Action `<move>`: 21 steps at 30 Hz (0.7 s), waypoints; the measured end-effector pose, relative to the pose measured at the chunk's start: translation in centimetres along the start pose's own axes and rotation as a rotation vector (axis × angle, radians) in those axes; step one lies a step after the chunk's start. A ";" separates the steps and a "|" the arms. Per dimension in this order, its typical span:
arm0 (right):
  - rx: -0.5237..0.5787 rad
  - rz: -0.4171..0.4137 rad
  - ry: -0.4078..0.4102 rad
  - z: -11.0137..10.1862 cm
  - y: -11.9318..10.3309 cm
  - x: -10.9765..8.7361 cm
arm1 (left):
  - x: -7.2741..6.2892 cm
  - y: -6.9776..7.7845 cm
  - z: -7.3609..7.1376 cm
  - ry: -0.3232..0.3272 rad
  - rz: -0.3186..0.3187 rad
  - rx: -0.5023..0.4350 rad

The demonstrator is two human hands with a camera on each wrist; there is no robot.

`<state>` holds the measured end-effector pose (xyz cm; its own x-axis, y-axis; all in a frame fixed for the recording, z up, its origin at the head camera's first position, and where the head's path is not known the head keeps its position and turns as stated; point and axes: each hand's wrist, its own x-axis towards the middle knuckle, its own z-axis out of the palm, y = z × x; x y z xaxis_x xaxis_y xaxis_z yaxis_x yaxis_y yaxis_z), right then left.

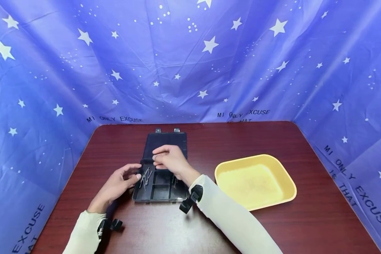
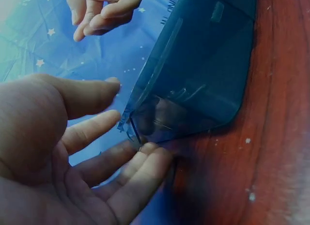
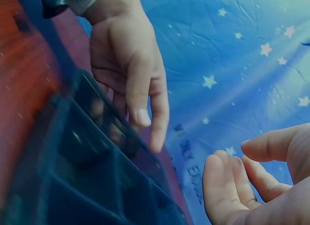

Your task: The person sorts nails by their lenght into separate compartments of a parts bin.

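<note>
A black compartment box (image 1: 161,200) lies on the table with its lid (image 1: 150,143) folded back. Several thin metal pins (image 1: 145,179) lie loosely crossed in its long left compartment, and a few more show in a right-hand one. My left hand (image 1: 117,183) is at the box's left side; in the left wrist view its fingertips are right at the see-through wall (image 2: 203,89), thumb apart. Above the box's back part hovers my right hand (image 1: 171,160), fingers loosely bent. The right wrist view shows a gap between its thumb and fingers (image 3: 223,181), with nothing visible there.
To the right of the box stands a yellow plastic tub (image 1: 255,181) on the dark red wooden table (image 1: 203,141). A blue curtain (image 1: 177,53) with white stars encloses the table at the back and both sides.
</note>
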<state>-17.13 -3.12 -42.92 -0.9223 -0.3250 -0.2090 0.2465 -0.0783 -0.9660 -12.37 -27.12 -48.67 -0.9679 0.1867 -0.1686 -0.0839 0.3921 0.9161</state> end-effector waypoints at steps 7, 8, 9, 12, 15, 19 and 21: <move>-0.043 -0.008 0.108 -3.1 -0.8 1.0 | 2.6 0.6 -0.6 0.080 0.007 0.028; -0.055 -0.005 0.126 -3.5 -0.9 1.1 | 3.0 0.8 -0.7 0.076 0.003 0.016; -0.069 -0.002 0.143 -3.8 -1.0 1.2 | 3.4 0.9 -0.8 0.072 -0.003 0.005; -0.107 0.011 0.182 -4.8 -1.1 1.5 | 4.6 1.2 -0.9 0.066 -0.028 -0.018; -0.149 0.026 0.224 -5.6 -1.1 1.8 | 5.8 1.5 -0.9 0.071 -0.059 -0.008; -0.229 0.040 0.276 -6.7 -0.8 2.1 | 7.0 1.7 -0.5 0.073 -0.086 0.006; -0.275 0.044 0.290 -7.1 -0.5 2.3 | 7.4 1.8 -0.4 0.072 -0.095 -0.004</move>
<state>-21.50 2.87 -43.99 -0.9680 -0.0399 -0.2476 0.2352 0.1982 -0.9515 -19.81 -25.38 -48.11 -0.9699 0.0837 -0.2288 -0.1774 0.4010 0.8987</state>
